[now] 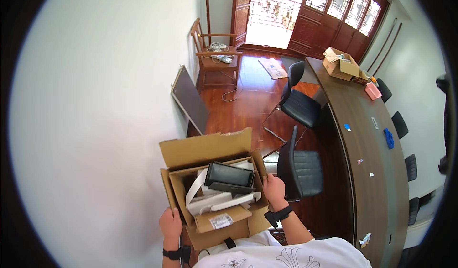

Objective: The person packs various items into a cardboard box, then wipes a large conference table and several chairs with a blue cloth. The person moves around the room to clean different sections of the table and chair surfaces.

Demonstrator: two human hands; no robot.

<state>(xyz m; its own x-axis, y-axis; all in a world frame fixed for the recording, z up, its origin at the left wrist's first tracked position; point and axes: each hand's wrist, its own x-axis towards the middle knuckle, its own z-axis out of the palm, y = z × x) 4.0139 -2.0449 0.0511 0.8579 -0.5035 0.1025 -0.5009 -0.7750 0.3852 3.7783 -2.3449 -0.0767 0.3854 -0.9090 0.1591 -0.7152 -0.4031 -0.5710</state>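
An uncovered cardboard box (178, 187) is held up in front of my body, its flaps spread outward. My left hand (170, 223) grips the left side flap, and my right hand (274, 190) has hold of the right one. Inside lie a black open carton (229, 175), white cardboard pieces (211, 203) and a smaller brown carton (223, 218) that bears a printed label. Whatever lies deeper in the box is hidden under these.
Two black chairs (307, 173) stand right of the box, beside a long curved table (375, 203). A dark panel (189, 96) leans against the left wall. Farther off are a wooden armchair (218, 62) with power strips, flattened cardboard (273, 68) on the floor and an open doorway (273, 21).
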